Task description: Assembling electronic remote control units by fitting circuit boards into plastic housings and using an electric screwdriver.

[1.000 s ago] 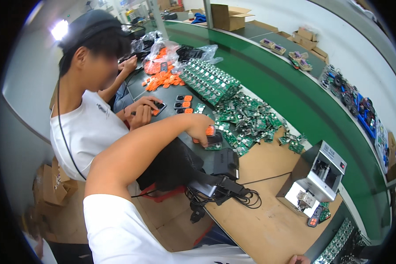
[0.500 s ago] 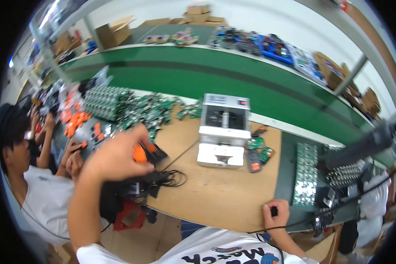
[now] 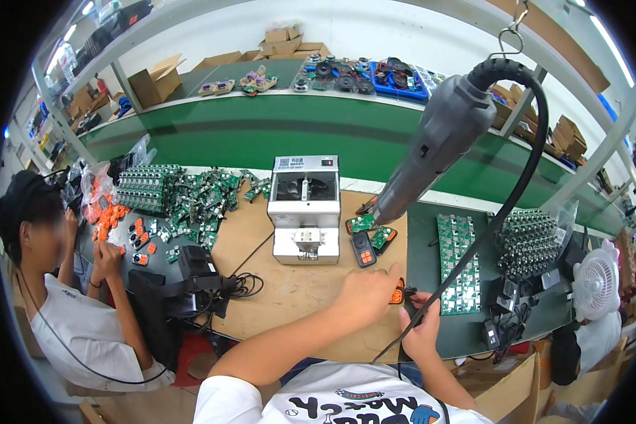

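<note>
My left hand (image 3: 366,295) reaches across the board from the left, its fingers closed on a small remote control with an orange face and black rim (image 3: 397,291). Beside it, my right hand (image 3: 422,332) has its fingers curled round a small black piece (image 3: 415,299), whose kind I cannot make out. Just beyond the hands lies a dark grey remote control (image 3: 364,250) with an orange button. Green circuit boards (image 3: 362,223) lie next to it, some in black and orange shells. A grey electric screwdriver (image 3: 438,138) hangs tip down above them.
A white screw feeder (image 3: 305,212) stands on the brown board (image 3: 290,304). Loose circuit boards (image 3: 208,198) are heaped at left, near a seated co-worker (image 3: 85,304). Board panels (image 3: 458,261) and a white fan (image 3: 596,281) are at right. The screwdriver's black cable (image 3: 505,212) loops past my right hand.
My left hand has come from the left side over to my right hand, bringing the orange and black piece. The hanging screwdriver appears further left, and the whole view has shifted.
</note>
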`<control>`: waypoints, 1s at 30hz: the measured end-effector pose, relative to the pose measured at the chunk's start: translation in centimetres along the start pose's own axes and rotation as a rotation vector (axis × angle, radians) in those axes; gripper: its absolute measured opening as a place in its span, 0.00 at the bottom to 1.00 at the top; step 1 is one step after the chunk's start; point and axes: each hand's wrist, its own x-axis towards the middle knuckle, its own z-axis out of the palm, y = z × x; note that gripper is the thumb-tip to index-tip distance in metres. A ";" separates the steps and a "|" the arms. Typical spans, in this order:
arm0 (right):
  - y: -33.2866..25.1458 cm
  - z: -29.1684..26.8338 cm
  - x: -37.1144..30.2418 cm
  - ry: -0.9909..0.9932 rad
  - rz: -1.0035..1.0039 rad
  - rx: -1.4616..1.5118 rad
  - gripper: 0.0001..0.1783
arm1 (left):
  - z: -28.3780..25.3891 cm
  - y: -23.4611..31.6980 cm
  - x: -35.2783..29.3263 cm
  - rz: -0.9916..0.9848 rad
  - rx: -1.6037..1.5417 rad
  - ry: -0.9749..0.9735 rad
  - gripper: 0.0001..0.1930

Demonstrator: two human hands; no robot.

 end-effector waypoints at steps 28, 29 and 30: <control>0.5 0.9 0.4 -0.087 -0.049 -0.017 0.25 | -24.4 -31.3 -21.4 -0.891 0.476 -0.258 0.13; 0.7 0.9 0.4 -0.085 -0.041 -0.013 0.25 | -23.6 -32.8 -22.4 -0.926 0.510 -0.400 0.14; 0.9 0.9 0.4 -0.072 -0.022 0.001 0.24 | -22.7 -34.3 -23.4 -0.957 0.540 -0.544 0.15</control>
